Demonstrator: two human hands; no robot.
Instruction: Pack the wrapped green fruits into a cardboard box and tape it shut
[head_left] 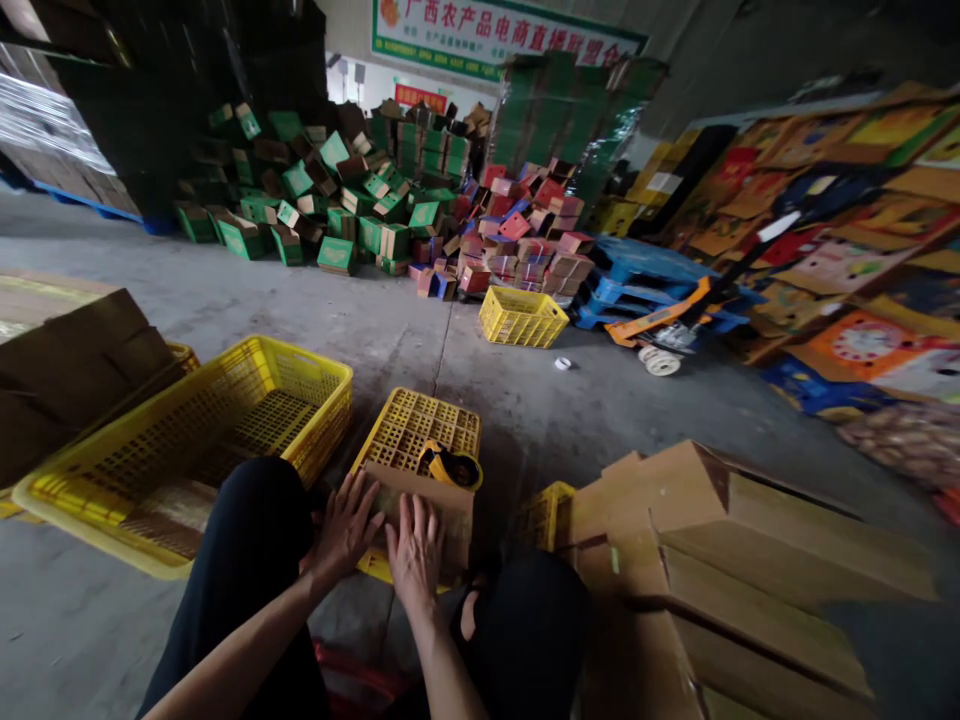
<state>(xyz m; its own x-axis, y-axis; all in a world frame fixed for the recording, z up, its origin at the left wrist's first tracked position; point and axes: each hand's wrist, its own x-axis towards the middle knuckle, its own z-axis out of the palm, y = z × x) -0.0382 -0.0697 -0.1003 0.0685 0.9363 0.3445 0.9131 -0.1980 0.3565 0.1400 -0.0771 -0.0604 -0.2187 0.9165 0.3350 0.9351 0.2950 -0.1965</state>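
A small brown cardboard box [455,517] lies on an upturned yellow plastic crate [401,420] between my knees. My left hand [349,525] lies at the left side of the box, its fingers stretched out. On the box's top, my right hand [416,550] rests flat with fingers spread. Just beyond the cardboard, a black and yellow tape dispenser [452,466] sits on the crate. To my left stands a large open yellow crate [247,430] with some flat cardboard inside it.
Cardboard boxes [697,570] are stacked at my right, and more cardboard [82,370] stands at far left. Ahead are a yellow basket [523,318], an orange pallet jack [664,320], blue pallets [645,265] and a heap of green boxes [337,255].
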